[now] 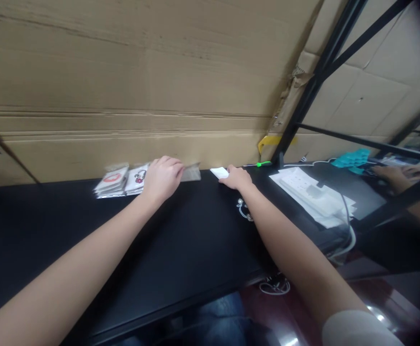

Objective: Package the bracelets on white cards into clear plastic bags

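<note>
My left hand (162,177) reaches to the back of the black table (181,240), its fingers curled round a flat clear packet (191,172) that sticks out to the right. Just left of it lies a small pile of packets with printed pictures (120,181). My right hand (236,178) rests on the table further right, fingers bent down onto a small white card (220,172). A small white wire piece (243,209) lies beside my right forearm.
A cardboard wall (141,86) stands close behind the table. A black metal frame (314,91) rises at the right. White sheets and a cable (314,194) lie right of my arm, with a green pen (263,164) behind. Another person's hand (397,177) is at far right near teal parts (352,158).
</note>
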The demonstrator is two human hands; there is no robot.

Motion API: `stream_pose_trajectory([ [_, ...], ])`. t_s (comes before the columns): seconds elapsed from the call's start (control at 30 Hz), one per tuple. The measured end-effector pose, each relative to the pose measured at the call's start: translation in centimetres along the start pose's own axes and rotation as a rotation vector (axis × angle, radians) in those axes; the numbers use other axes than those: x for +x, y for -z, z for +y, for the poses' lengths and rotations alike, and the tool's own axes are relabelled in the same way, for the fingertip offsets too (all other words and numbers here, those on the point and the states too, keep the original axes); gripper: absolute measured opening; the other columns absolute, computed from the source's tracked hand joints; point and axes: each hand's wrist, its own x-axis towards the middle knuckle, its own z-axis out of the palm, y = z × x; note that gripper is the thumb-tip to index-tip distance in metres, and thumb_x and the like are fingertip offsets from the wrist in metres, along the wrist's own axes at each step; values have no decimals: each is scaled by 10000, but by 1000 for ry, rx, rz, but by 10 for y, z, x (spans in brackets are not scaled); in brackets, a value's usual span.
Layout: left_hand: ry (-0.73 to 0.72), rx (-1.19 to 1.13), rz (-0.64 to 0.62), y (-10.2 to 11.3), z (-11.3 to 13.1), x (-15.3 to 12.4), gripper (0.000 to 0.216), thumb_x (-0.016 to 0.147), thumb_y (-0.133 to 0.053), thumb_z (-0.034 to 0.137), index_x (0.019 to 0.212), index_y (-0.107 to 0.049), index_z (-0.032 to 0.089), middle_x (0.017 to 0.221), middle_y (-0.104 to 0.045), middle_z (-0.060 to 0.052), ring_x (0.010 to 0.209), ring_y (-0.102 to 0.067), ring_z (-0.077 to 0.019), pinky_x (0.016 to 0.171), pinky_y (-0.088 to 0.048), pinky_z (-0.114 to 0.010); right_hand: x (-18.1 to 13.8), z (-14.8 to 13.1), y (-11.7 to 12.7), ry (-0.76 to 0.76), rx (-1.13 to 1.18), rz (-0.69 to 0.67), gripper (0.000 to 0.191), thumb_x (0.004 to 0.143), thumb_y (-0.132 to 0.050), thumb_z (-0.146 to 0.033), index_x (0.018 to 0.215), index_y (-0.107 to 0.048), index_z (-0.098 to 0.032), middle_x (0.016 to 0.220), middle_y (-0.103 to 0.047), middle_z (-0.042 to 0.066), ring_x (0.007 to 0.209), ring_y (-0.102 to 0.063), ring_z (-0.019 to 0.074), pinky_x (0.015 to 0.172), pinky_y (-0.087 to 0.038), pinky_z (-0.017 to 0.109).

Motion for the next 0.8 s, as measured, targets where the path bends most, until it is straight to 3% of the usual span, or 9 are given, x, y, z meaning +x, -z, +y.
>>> stream_pose_trajectory([
  [0.1, -80, -119, -237, 13, 13, -27, 279, 856, -484, 329, 779, -704, 176, 833, -676, -98, 861, -598, -280, 815, -426, -434, -2, 3, 6, -38, 31, 11, 603, 683, -605, -578, 1132, -567, -178, 1077, -637, 175, 994, -593, 344, 783, -450, 430],
  [0.17, -19, -257, -340, 12, 19, -46, 291, 828, -544, 432, 789, -710, 197, 810, -684, -70, 790, -611, -249, 792, -443, -414, -8, 1, 14, -51, 61, 57, 578, 698, -599, -561, 1125, -565, -173, 1063, -640, 180, 981, -598, 345, 779, -450, 429],
  [0.3, 344, -620, -146, 0, 20, -58, 392, 824, -561, 493, 1084, -635, 209, 1039, -674, -78, 956, -610, -238, 832, -468, -386, -39, -27, 34, 122, 250, 211, 668, 722, -605, -531, 1269, -455, -178, 1048, -651, 158, 971, -606, 325, 807, -446, 413],
  [0.4, 594, -1065, -92, -5, 20, -48, 459, 866, -517, 461, 1243, -514, 198, 1115, -656, -110, 944, -641, -210, 785, -504, -340, -73, -65, 40, 391, 461, 208, 906, 717, -640, -486, 1445, -183, -204, 1136, -625, 139, 961, -614, 290, 822, -453, 392],
  [0.53, 646, -1242, -20, -2, 15, -42, 322, 841, -543, 311, 1108, -604, 143, 1058, -678, -116, 881, -654, -195, 770, -504, -311, -105, -102, 39, 612, 537, 155, 1056, 673, -686, -497, 1481, -56, -246, 1306, -506, 143, 1131, -518, 312, 896, -426, 438],
  [0.6, 573, -1121, -87, 3, 11, -44, 252, 808, -566, 280, 990, -665, 136, 965, -702, -92, 848, -649, -202, 746, -495, -307, -109, -107, 40, 659, 530, 213, 1020, 684, -681, -496, 1480, -93, -248, 1377, -425, 141, 1217, -434, 317, 940, -390, 449],
  [0.67, 451, -994, -228, 5, 6, -46, 236, 799, -572, 293, 939, -694, 147, 906, -710, -70, 816, -644, -202, 719, -485, -301, -105, -105, 41, 673, 507, 215, 782, 751, -628, -467, 1422, -294, -246, 1309, -490, 125, 1165, -465, 297, 919, -389, 425],
  [0.73, 389, -906, -319, 4, 3, -50, 279, 828, -533, 339, 971, -692, 160, 891, -708, -63, 773, -640, -194, 687, -480, -296, -95, -98, 40, 637, 466, 134, 415, 834, -526, -443, 1184, -565, -224, 1050, -627, 90, 946, -561, 244, 806, -416, 363],
  [0.8, 402, -812, -320, 0, 1, -54, 357, 849, -502, 386, 1094, -646, 170, 920, -698, -71, 752, -636, -187, 676, -481, -302, -83, -88, 36, 569, 430, 62, 324, 881, -437, -435, 882, -651, -191, 775, -634, 47, 710, -550, 180, 665, -394, 298],
])
